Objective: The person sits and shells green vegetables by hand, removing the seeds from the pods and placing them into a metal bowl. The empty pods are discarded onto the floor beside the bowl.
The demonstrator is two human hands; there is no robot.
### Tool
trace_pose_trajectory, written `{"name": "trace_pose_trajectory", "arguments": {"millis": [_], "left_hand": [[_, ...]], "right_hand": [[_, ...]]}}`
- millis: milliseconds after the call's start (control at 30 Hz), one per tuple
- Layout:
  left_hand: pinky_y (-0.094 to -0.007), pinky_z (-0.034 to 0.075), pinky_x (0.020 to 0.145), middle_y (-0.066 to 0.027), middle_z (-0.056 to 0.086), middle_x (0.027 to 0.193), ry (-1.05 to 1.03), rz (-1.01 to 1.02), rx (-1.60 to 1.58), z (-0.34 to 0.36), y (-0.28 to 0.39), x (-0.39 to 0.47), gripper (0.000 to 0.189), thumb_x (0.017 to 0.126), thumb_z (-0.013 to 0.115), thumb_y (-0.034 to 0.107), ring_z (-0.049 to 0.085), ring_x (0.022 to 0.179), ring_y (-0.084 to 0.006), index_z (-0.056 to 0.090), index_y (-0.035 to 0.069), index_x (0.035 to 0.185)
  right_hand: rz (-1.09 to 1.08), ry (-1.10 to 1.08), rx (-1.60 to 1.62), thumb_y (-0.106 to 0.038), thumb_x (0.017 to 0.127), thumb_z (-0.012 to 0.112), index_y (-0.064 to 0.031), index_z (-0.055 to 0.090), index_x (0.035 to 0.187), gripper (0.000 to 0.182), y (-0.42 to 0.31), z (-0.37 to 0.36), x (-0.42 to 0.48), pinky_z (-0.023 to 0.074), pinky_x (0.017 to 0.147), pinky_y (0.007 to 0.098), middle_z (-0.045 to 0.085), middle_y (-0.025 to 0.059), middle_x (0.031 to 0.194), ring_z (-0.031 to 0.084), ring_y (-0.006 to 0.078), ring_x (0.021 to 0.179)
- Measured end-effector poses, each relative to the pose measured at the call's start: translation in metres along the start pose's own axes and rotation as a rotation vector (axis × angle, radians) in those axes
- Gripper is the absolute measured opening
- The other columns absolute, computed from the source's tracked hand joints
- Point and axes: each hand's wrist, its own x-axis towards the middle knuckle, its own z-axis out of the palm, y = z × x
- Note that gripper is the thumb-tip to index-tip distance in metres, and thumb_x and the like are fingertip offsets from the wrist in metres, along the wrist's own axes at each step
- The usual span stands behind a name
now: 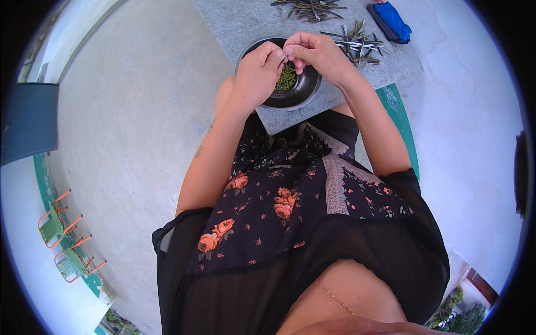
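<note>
Over a dark metal bowl with a shiny rim [312,95], my left hand [261,69] and my right hand [318,54] meet fingertip to fingertip. Between them they pinch a small thin dark piece, perhaps a bean pod [283,59], mostly hidden by the fingers. Small round green beans [286,78] lie at the bottom of the bowl, below the hands. Just right of my right hand, a loose pile of split dark pods [362,44], some showing pale insides, lies on the grey stone-like tabletop [289,120].
Another pile of long dark pods [314,10] lies at the table's far edge. A blue and black folded cloth or pouch [391,23] is at the far right of the tabletop. Green chairs with orange frames [52,226] stand by the left wall. A white wall rises at the right.
</note>
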Motion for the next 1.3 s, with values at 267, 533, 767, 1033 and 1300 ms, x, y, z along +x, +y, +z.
{"name": "trace_pose_trajectory", "arguments": {"millis": [267,533,767,1033,1300], "left_hand": [[-0.0401,0.049,0.060,-0.0160,0.065,0.076,0.172,0.284,0.559,0.001,-0.007,0.000,0.019,0.098,0.057,0.022,0.063,0.066,-0.0325,0.061,0.004,0.092],[-0.0448,0.050,0.063,-0.0195,0.065,0.074,0.167,0.332,0.656,0.003,0.001,-0.004,0.018,0.095,0.058,0.022,0.064,0.069,-0.0388,0.061,0.004,0.092],[-0.0432,0.050,0.064,-0.0191,0.065,0.074,0.153,0.231,0.598,0.003,0.001,-0.006,0.018,0.095,0.057,0.021,0.064,0.068,-0.0377,0.062,0.004,0.093],[-0.0426,0.050,0.065,-0.0203,0.064,0.076,0.150,0.272,0.567,0.004,0.003,-0.006,0.019,0.096,0.057,0.021,0.063,0.068,-0.0373,0.061,0.002,0.094],[-0.0306,0.050,0.061,-0.0067,0.067,0.073,0.097,0.167,0.442,0.004,-0.011,0.004,0.020,0.096,0.055,0.019,0.062,0.061,-0.0149,0.064,0.001,0.097]], "right_hand": [[-0.085,0.098,-0.361,-0.011,0.093,0.063,0.0008,0.066,0.100,0.014,0.000,0.009,-0.005,0.0542,0.062,0.0278,0.069,0.0066,0.076,0.067,0.0130,0.067],[-0.334,0.228,-0.681,-0.012,0.090,0.061,0.0014,0.067,0.097,0.016,0.013,0.014,-0.004,0.0533,0.060,0.0318,0.068,0.0134,0.073,0.068,0.0196,0.063],[-0.065,0.129,-0.439,-0.012,0.095,0.053,0.0022,0.066,0.103,0.020,-0.006,0.015,-0.013,0.0555,0.063,0.0292,0.071,0.0111,0.078,0.070,0.0160,0.067],[-0.007,0.114,-0.225,-0.015,0.099,0.057,0.0009,0.065,0.105,0.019,0.006,0.010,-0.009,0.0546,0.066,0.0247,0.068,0.0050,0.081,0.066,0.0104,0.069],[-0.078,0.296,-0.344,-0.017,0.096,0.063,-0.0008,0.065,0.102,0.018,0.001,0.013,-0.010,0.0541,0.065,0.0250,0.068,0.0044,0.081,0.065,0.0101,0.068]]}}
